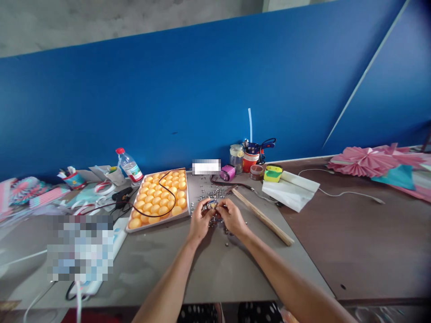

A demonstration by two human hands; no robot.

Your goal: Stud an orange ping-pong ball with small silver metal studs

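My left hand (200, 219) and my right hand (230, 216) meet over the grey table (215, 273), fingers curled around a small round object (212, 205) held between them; it looks gold and silver but is too small to name. Several small silver beads (212, 194) lie scattered on the table just beyond and under my hands. A tray of orange balls (158, 198) sits directly left of my left hand, with a black cable draped over it.
A long wooden stick (262, 216) lies right of my right hand. White paper (291, 190), a yellow-green box (273, 173), jars and an orange cup (251, 160) stand behind. A water bottle (129, 167) is at back left, pink paper fans (367, 161) far right. Blue wall behind.
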